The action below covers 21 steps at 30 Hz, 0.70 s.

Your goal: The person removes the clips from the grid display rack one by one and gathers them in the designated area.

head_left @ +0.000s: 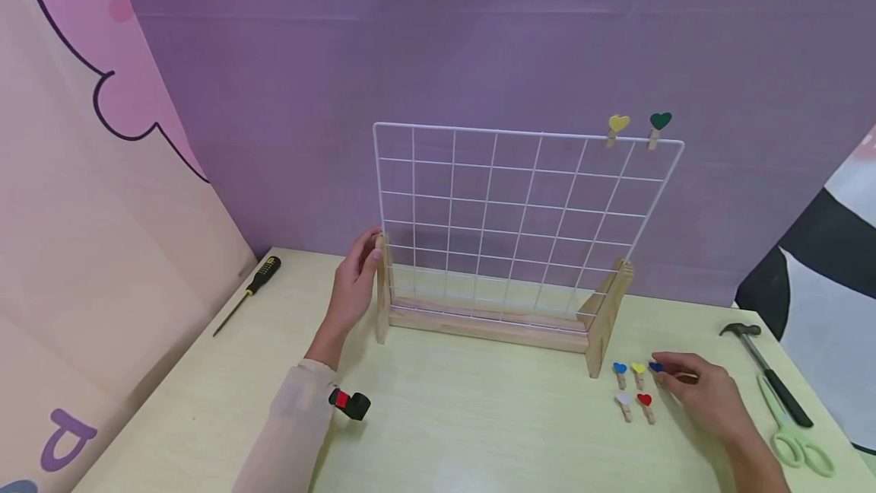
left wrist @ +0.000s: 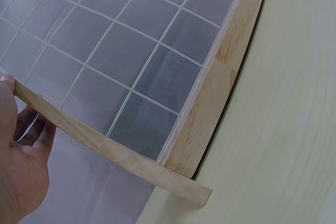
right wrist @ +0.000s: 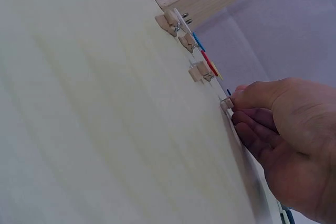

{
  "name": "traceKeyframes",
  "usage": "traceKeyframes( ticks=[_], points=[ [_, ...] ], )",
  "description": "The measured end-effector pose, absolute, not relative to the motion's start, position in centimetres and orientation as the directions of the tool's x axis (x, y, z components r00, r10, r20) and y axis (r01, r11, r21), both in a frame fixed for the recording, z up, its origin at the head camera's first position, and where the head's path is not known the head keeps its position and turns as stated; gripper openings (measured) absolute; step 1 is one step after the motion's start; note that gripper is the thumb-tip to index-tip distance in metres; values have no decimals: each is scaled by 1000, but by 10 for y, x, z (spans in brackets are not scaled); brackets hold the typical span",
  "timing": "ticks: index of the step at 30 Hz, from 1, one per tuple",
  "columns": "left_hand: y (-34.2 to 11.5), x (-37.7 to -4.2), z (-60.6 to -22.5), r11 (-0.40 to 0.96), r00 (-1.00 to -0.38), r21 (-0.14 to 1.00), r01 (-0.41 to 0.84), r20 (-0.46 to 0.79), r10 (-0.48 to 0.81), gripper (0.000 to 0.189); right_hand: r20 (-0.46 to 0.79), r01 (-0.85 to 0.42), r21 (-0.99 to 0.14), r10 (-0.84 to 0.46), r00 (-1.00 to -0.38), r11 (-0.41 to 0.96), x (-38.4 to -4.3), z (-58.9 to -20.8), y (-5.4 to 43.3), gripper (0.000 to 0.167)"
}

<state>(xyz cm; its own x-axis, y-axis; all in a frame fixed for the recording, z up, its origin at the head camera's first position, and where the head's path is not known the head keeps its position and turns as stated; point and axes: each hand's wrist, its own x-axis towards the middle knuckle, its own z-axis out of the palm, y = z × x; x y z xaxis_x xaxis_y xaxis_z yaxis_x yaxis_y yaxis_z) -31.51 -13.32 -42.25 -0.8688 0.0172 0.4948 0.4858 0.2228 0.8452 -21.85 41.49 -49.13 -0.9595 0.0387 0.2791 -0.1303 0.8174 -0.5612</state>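
Observation:
A white wire grid (head_left: 506, 204) stands in a wooden stand (head_left: 489, 329). My left hand (head_left: 352, 287) grips the upper end of the stand's left side piece (left wrist: 100, 142), thumb on one side and fingers on the other. On the table at right, my right hand (head_left: 712, 398) pinches a small wooden clothespin (right wrist: 227, 102) with a dark blue heart (head_left: 655, 367). Beside it lie clothespins with light blue (head_left: 620, 368), yellow (head_left: 639, 368), white (head_left: 623, 399) and red (head_left: 644, 399) hearts. A yellow-heart clothespin (head_left: 617, 126) and a green-heart clothespin (head_left: 659, 125) are clipped to the grid's top wire.
A hammer (head_left: 769, 371) and light green scissors (head_left: 787, 432) lie along the right table edge, beyond my right hand. Near the left edge is a screwdriver (head_left: 256, 280). A purple backdrop (head_left: 445, 36) hangs close behind the grid.

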Motion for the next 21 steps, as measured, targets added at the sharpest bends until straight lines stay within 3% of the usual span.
traceKeyframes(
  ticks=[17,21],
  points=[
    [-134,-316,-423,214,-869,848,486,494,17,42,219,-82,-609,67,-973,789,-217,-488,416,31],
    [-134,-316,-423,214,-869,847,487,494,21,42,166,-50,-683,88,-982,729,-217,-475,418,36]
  ],
)
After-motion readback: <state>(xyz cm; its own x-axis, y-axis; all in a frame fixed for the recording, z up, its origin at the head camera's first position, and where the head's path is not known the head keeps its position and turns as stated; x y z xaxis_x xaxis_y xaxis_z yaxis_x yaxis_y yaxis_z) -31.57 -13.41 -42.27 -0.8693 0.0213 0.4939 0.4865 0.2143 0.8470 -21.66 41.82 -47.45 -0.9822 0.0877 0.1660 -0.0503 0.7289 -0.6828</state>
